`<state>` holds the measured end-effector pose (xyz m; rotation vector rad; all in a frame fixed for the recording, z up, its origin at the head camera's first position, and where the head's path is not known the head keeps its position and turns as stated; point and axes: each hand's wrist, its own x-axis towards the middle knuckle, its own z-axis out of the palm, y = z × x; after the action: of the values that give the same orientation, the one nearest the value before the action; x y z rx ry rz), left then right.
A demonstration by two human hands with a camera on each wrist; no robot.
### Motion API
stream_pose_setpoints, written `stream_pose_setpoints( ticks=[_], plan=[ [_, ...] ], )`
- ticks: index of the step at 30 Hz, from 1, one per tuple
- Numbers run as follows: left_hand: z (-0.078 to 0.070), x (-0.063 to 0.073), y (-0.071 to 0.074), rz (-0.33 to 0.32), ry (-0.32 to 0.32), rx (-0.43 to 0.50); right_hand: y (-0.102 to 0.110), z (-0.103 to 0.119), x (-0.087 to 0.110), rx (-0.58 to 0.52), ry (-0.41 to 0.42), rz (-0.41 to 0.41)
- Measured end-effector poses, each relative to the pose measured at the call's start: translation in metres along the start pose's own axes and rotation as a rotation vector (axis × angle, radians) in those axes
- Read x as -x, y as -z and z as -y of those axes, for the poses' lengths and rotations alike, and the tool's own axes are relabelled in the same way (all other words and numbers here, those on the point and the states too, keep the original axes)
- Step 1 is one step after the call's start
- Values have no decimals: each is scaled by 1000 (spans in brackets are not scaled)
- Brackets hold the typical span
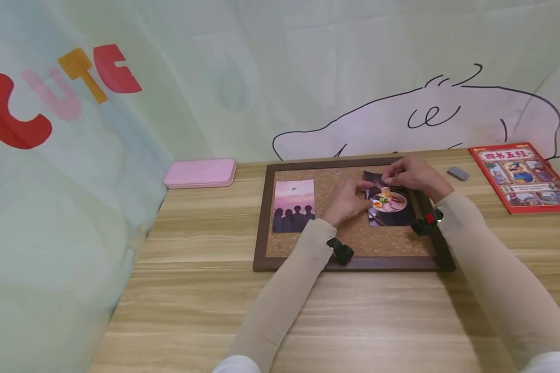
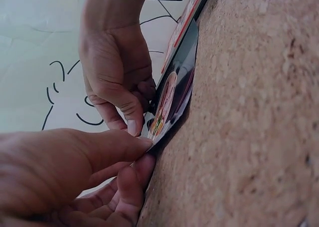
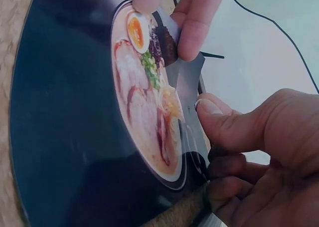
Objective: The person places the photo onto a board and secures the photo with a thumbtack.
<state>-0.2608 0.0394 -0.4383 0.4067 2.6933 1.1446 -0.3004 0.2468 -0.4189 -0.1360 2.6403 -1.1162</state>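
Observation:
A photo of a ramen bowl [image 1: 392,215] lies over the right half of a brown-framed cork board [image 1: 345,243]. My left hand [image 1: 347,199] pinches the photo's left edge between thumb and fingers; that edge bends up off the cork in the left wrist view. Near the photo's top, my right hand [image 1: 413,176] pinches a small silvery thumbtack [image 3: 198,103], mostly covered by the thumb and fingertips. Whether its point touches the photo is hidden. On the board's left half, a pink photo with silhouetted people [image 1: 294,207] hangs by a silver thumbtack [image 1: 294,189].
A pink case [image 1: 200,173] sits at the back left of the wooden table [image 1: 191,290]. Right of the board lie a small grey block [image 1: 458,173] and a red-bordered book [image 1: 525,178]. A printed curtain [image 1: 242,77] closes off the back and left side.

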Motion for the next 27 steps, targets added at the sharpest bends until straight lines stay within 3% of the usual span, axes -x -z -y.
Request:
stream_pose_setpoints(
  ticks=[15,27],
  plan=[
    [-3,0,0,12,47,0,-3,-1,-4,45,-35,-44],
    [-2,-1,1,18,40,-7,-1,2,-7,38,-55,-41]
  ],
)
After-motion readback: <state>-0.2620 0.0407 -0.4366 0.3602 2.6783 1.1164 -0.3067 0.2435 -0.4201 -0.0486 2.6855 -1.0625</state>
